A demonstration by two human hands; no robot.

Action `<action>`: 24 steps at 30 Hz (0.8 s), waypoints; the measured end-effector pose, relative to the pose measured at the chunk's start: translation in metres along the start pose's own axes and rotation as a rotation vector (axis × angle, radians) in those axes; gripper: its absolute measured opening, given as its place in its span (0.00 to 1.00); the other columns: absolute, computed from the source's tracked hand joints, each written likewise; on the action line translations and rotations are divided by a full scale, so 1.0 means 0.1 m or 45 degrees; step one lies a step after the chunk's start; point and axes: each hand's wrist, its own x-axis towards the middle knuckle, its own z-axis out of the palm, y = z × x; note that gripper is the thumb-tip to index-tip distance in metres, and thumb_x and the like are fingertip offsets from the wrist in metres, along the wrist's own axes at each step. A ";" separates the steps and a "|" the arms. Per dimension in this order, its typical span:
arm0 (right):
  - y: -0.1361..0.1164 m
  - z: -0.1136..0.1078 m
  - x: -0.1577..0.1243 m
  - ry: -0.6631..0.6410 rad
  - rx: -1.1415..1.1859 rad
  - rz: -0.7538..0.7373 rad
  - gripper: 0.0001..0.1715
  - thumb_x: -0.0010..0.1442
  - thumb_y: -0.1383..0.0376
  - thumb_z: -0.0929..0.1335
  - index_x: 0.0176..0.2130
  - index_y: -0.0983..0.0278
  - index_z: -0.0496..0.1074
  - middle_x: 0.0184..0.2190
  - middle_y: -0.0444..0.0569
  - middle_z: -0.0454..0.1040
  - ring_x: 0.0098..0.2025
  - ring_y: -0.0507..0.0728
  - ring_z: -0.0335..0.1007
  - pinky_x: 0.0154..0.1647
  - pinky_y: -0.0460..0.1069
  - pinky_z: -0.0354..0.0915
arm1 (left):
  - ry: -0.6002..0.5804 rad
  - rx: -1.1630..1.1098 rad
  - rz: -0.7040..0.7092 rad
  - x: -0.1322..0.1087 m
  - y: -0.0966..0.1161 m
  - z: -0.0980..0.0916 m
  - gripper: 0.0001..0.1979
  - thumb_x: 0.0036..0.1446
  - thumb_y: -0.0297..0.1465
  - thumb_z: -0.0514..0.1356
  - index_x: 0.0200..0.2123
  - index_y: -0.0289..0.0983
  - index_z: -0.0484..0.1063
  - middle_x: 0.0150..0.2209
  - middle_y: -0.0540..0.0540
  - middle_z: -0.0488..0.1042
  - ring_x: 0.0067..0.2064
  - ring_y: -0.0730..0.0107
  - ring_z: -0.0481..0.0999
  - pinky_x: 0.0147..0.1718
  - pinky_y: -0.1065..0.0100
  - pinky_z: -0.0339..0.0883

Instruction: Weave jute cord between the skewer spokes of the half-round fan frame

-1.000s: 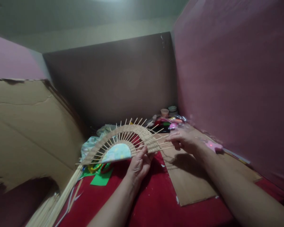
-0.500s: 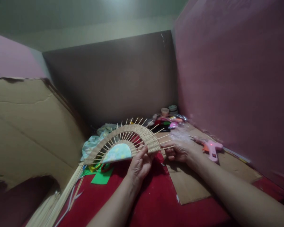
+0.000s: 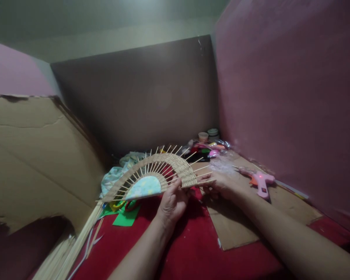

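A half-round woven fan (image 3: 175, 161) is held up over the red cloth, its thin sticks poking out past the curved woven band. At its inner middle sits a pale blue patterned half-circle (image 3: 144, 187). My left hand (image 3: 174, 202) grips the fan's lower edge right of that half-circle, thumb on the front. My right hand (image 3: 217, 184) is closed at the fan's right end, around the last sticks and the band's edge. What its fingertips pinch there is partly hidden.
A pink glue gun (image 3: 262, 182) lies on a cardboard sheet (image 3: 233, 229) at right. Green paper (image 3: 125, 217), scissors (image 3: 116, 205) and a bundle of long pale strips (image 3: 78, 241) are at left. Patterned cloth (image 3: 112, 179), plastic bags and jars (image 3: 212, 134) stand behind.
My right hand has turned slightly, its fingers tucking lower and closer to the fan's right end. The fan and my left hand have barely moved.
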 end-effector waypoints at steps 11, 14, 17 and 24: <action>-0.21 -0.29 -0.03 0.010 -0.558 0.049 0.11 0.46 0.60 0.71 0.24 0.67 0.74 0.15 0.44 0.70 0.11 0.46 0.55 0.11 0.43 0.49 | -0.045 -0.108 -0.004 0.00 0.01 0.04 0.14 0.56 0.24 0.56 0.47 0.34 0.69 0.43 0.42 0.75 0.48 0.62 0.72 0.53 0.59 0.60; -0.26 -0.36 -0.08 0.028 -0.557 0.054 0.11 0.47 0.61 0.71 0.27 0.67 0.75 0.17 0.45 0.71 0.12 0.46 0.56 0.13 0.43 0.52 | -0.038 -0.117 -0.005 0.00 0.02 0.04 0.16 0.56 0.24 0.55 0.48 0.34 0.68 0.43 0.42 0.75 0.47 0.64 0.73 0.53 0.60 0.61; -0.32 -0.41 -0.15 0.055 -0.526 -0.022 0.11 0.47 0.61 0.71 0.25 0.68 0.75 0.19 0.45 0.70 0.15 0.46 0.58 0.15 0.43 0.56 | -0.032 -0.129 0.008 0.00 0.02 0.05 0.16 0.57 0.23 0.55 0.49 0.34 0.68 0.43 0.42 0.75 0.47 0.63 0.73 0.53 0.60 0.61; -0.48 -0.38 -0.34 0.068 -0.563 -0.148 0.12 0.48 0.59 0.70 0.24 0.67 0.73 0.17 0.44 0.66 0.16 0.46 0.59 0.15 0.42 0.55 | -0.042 -0.137 0.023 0.02 0.01 0.03 0.17 0.58 0.23 0.53 0.51 0.35 0.66 0.44 0.42 0.74 0.48 0.64 0.72 0.54 0.59 0.60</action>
